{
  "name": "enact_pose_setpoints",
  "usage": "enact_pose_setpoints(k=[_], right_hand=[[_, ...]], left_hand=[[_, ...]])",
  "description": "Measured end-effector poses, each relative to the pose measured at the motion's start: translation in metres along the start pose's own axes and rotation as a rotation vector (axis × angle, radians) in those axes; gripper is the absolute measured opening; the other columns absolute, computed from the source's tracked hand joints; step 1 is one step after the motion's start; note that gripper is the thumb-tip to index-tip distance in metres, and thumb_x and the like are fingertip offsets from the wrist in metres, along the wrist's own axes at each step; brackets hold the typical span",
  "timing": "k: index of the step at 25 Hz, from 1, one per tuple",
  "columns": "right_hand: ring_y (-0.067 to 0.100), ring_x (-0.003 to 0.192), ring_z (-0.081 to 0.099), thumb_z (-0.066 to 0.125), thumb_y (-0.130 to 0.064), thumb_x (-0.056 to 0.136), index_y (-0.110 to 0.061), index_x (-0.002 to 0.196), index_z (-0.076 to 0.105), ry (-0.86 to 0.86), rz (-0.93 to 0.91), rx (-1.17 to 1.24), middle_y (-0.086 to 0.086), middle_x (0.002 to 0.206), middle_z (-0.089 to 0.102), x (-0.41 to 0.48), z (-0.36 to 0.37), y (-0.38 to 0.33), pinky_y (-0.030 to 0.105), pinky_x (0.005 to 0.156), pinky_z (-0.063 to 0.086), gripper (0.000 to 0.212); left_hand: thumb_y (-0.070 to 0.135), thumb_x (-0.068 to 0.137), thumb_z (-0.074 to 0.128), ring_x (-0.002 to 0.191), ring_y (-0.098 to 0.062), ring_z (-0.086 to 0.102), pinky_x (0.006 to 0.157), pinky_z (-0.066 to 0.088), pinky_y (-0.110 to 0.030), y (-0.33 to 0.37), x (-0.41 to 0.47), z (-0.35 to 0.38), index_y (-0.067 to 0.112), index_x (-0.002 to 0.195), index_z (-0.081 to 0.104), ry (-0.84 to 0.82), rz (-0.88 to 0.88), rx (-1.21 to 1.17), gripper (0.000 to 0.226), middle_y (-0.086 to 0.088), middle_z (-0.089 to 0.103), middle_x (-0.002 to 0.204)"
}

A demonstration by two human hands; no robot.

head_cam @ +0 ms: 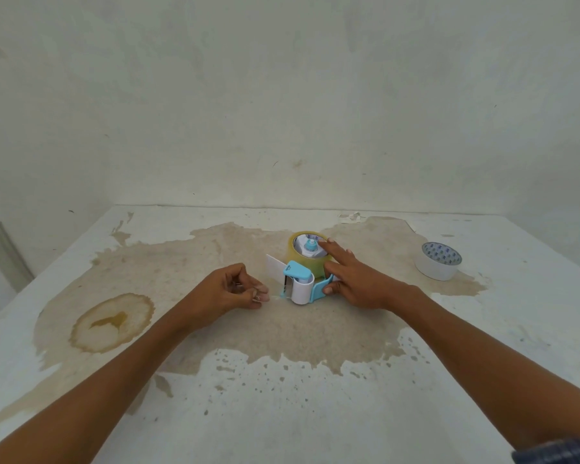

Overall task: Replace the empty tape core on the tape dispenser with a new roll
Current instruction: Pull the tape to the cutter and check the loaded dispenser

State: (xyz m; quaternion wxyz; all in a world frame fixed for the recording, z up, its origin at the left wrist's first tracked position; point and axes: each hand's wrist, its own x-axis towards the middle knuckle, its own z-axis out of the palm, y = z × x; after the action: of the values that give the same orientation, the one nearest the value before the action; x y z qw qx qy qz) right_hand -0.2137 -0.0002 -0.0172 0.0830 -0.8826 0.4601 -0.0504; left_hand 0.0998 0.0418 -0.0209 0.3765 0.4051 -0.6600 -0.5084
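A blue and white tape dispenser (298, 284) stands at the middle of the table, with a yellowish clear tape roll (307, 261) seated on its blue hub. My right hand (355, 283) rests on it from the right: straight fingers touch the roll's top and side, and the thumb presses the blue handle. My left hand (230, 289) lies on the table just left of the cutter blade, its fingers curled with the tips together. Whether clear tape is between them cannot be told. A white core (438, 261) with blue print inside stands apart at the right.
The table (282, 396) is white with a wide brown stain and a ringed yellow stain (113, 323) at the left. Pale walls close off the back and left sides. Bare surface lies in front of the dispenser.
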Motion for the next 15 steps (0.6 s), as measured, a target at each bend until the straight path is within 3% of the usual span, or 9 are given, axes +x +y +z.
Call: enact_pose_setpoints(k=[3,5,9,12,15], right_hand=[[0.019,0.151,-0.018,0.048,-0.037,0.101,-0.025,0.092,0.038,0.009,0.003,0.017,0.002,0.166,-0.012,-0.005,-0.003,-0.005,0.047,0.123,0.002,0.018],[0.018,0.151,-0.018,0.049,-0.040,0.100,-0.024,0.093,0.039,0.006,0.008,0.030,0.003,0.166,-0.010,-0.006,-0.005,-0.007,0.049,0.124,0.002,0.020],[0.015,0.151,-0.018,0.048,-0.047,0.098,-0.023,0.096,0.042,0.002,0.005,0.029,0.002,0.166,-0.007,-0.004,-0.006,-0.008,0.049,0.123,0.003,0.025],[0.015,0.151,-0.017,0.047,-0.049,0.098,-0.022,0.100,0.044,-0.005,0.019,0.022,0.001,0.166,-0.009,-0.005,-0.006,-0.009,0.049,0.124,0.004,0.027],[0.014,0.151,-0.017,0.048,-0.049,0.098,-0.020,0.102,0.046,-0.004,0.024,0.030,0.000,0.166,-0.009,-0.006,-0.005,-0.009,0.048,0.124,0.003,0.029]], left_hand=[[-0.008,0.089,0.062,0.094,-0.036,0.072,0.082,0.060,-0.039,0.001,0.005,0.003,0.002,0.103,0.050,0.016,0.001,-0.027,0.022,-0.021,0.072,0.098],[-0.007,0.093,0.052,0.091,-0.024,0.073,0.081,0.058,-0.031,0.003,0.009,0.006,0.012,0.115,0.057,-0.016,0.001,0.089,0.030,-0.016,0.070,0.099],[-0.005,0.095,0.038,0.076,-0.008,0.061,0.074,0.050,-0.025,0.007,0.013,0.015,0.012,0.102,0.067,-0.037,-0.020,0.195,0.034,-0.003,0.065,0.086],[-0.003,0.096,0.033,0.074,-0.014,0.050,0.068,0.043,-0.025,0.004,0.016,0.022,0.011,0.095,0.065,-0.032,-0.072,0.135,0.035,-0.004,0.057,0.081],[-0.003,0.096,0.040,0.075,-0.019,0.053,0.069,0.049,-0.027,0.005,0.013,0.020,0.009,0.096,0.066,-0.017,-0.055,0.106,0.029,-0.007,0.059,0.080]])
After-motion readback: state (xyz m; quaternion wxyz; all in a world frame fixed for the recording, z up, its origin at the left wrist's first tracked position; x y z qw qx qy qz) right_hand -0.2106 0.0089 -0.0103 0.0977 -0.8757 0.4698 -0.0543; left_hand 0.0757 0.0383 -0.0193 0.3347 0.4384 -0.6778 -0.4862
